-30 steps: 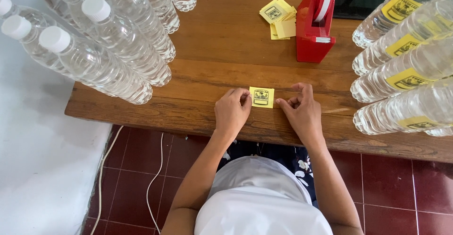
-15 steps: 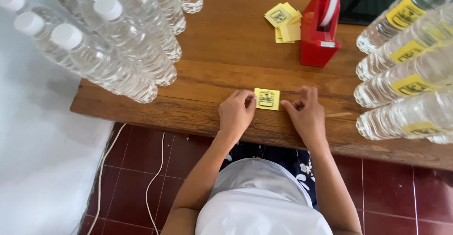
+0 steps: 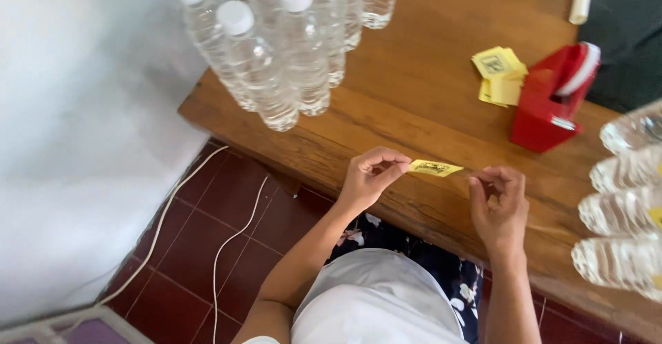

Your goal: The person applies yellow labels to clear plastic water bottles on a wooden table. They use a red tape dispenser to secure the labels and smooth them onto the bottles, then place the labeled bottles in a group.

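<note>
Pinching a small yellow label (image 3: 434,169) at its left end with left hand (image 3: 369,178), just above the bench (image 3: 414,95) near edge; right hand (image 3: 498,202) curled loosely beside it, grip unclear.

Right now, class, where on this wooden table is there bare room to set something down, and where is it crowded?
Bare wood lies between the upright bottles and the yellow label pile, running toward the table front edge. It is crowded at the right, where the red tape dispenser and lying bottles sit.
</note>
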